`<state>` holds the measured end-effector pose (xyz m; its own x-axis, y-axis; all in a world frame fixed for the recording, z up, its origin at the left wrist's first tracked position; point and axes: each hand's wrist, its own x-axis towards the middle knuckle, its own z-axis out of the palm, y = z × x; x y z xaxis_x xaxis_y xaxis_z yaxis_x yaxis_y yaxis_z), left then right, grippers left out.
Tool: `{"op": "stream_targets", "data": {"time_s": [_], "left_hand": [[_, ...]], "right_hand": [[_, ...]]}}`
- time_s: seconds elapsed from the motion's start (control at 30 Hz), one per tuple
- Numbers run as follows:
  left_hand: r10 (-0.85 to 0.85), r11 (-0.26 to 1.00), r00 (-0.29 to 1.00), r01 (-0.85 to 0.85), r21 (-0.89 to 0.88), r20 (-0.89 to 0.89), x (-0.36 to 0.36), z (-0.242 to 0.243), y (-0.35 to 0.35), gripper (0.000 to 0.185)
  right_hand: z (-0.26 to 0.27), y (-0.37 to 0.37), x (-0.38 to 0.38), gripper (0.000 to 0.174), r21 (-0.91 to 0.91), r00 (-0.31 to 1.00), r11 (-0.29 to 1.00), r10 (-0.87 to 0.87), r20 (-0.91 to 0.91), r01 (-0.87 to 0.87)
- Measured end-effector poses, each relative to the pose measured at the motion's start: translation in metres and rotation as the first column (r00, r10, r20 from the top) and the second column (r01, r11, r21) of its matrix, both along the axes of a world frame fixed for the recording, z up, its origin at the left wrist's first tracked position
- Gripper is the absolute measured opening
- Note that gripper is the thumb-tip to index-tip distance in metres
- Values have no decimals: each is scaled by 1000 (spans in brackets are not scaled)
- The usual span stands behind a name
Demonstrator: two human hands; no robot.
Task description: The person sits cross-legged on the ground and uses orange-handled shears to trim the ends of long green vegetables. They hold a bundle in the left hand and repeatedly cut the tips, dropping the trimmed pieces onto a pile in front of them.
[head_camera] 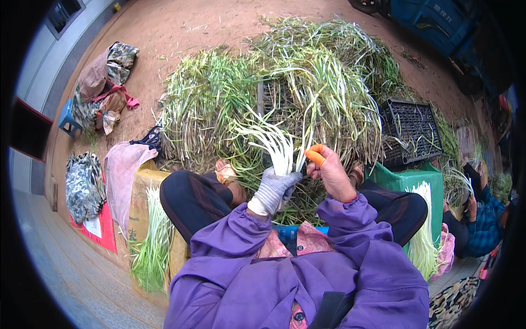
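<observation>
My left hand (273,191), in a grey-white knit glove, is closed around a bundle of pale garlic chives (281,154). The stalks fan out upward from the fist. Close to its right is my right hand (328,170), bare except for orange finger covers. Its covered fingertips pinch beside a longer yellow-green chive stalk (308,127), whose lower end meets the bundle at the glove. Beyond both hands lies a large heap of unsorted chives (328,90) with brown, soiled ends. A second heap (209,94), greener, spreads to the left.
Trimmed chives rest on a yellow-covered block (139,193) at my left and on a green-covered one (435,197) at my right. A black plastic crate (417,131) leans beyond. Camouflage clothes (84,183), a blue stool (68,119), a blue vehicle (435,20) and another person (483,226) surround me.
</observation>
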<state>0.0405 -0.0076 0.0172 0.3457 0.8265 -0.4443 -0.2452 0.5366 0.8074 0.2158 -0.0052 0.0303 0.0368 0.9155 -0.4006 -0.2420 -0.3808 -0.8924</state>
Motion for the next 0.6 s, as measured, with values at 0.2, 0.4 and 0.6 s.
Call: {"op": "stream_targets", "data": {"time_s": [0.2, 0.4, 0.6], "left_hand": [[46, 999, 999, -46, -7, -8, 2, 1, -2, 10], [165, 983, 982, -156, -92, 93, -5, -5, 6, 12], [141, 986, 975, -123, -111, 174, -15, -2, 16, 14]], "right_hand": [[-6, -9, 3, 16, 96, 960, 992, -57, -274, 86], [-17, -20, 12, 19, 108, 891, 979, -108, -441, 172], [-26, -35, 5, 43, 51, 841, 872, 451, 301, -486]]}}
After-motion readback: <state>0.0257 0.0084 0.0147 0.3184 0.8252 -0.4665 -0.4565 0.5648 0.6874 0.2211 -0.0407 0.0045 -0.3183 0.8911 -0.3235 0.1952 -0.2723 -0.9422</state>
